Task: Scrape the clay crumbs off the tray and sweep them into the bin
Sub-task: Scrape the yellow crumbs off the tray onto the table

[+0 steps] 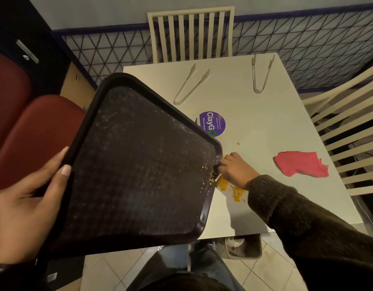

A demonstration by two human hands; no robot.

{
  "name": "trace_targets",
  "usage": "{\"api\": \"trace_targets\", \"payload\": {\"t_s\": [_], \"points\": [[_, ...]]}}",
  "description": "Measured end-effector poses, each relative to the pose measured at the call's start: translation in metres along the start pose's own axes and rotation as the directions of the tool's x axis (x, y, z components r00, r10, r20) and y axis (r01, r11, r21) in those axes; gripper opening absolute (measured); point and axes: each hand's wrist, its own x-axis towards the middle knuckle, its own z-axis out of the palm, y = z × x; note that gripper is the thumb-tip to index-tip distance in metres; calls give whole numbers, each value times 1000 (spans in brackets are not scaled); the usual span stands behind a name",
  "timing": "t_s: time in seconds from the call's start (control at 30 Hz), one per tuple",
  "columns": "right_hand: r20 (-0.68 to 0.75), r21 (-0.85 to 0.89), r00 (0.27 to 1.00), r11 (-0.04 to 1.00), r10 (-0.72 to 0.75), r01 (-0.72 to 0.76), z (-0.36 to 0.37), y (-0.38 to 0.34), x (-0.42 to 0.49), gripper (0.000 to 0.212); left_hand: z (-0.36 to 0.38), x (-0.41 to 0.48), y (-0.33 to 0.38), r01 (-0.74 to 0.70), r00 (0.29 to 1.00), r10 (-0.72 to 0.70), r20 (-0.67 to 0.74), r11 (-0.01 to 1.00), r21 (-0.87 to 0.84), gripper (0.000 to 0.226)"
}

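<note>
- left hand [24,204] clamped on tray [135,164] rim, tray tilted over tabletop [255,127] near edge
- right hand [236,171] closed on small scraper [217,177] at tray's low edge
- most crumbs [236,191] already off, on tabletop; few left on tray
- bin [243,246] sweep not yet done

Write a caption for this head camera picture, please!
Left hand tilts the dark tray; right hand scrapes yellow clay crumbs onto the table.

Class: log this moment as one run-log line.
left hand: holds tilted tray | right hand: scraping yellow crumbs onto table | bin: unconfirmed
</note>
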Motion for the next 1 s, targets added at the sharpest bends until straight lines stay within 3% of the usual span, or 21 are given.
{"api": "trace_targets", "payload": {"t_s": [0.17,0.37,0.43,0.5,0.57,0.63,0.7,0.73,0.83,0.87,0.97,1.0], "points": [[-63,104,956,955,285,-278,0,1,6,22,0,0,-11,37,999,-37,0,998,-51,49],[47,235,969,940,243,-248,11,-20,3,20,-1,-2,-2,37,999,-39,-17,996,-87,49],[88,332,934,874,346,-355,16,-24,-3,14,-2,1,3,39,999,-40,-14,995,-96,50],[96,534,817,663,569,-525,14,-35,-8,8,1,7,14,35,998,-39,-39,995,-94,51],[188,723,639,335,746,-604,8,-52,-6,8,3,15,31,3,997,-10,-80,995,-96,50],[265,836,509,69,819,-545,0,-69,4,9,3,24,51,-40,995,33,-89,996,-75,49],[311,883,420,-95,853,-461,-11,-86,18,9,0,38,64,-54,997,51,-56,997,-50,49],[317,889,414,-117,853,-442,-16,-94,27,11,-2,44,69,-43,998,42,-40,998,-45,49],[261,893,551,18,793,-449,-29,-120,48,16,0,59,86,-111,990,109,-85,994,-20,53],[249,895,567,37,785,-444,-32,-124,50,17,2,60,93,-125,989,124,-83,992,-9,52],[253,906,478,-33,841,-422,-32,-117,50,15,9,57,106,-165,983,162,-92,986,-22,49],[262,901,498,-25,827,-433,-32,-116,50,14,11,57,108,-172,981,170,-94,985,-9,48]]}}
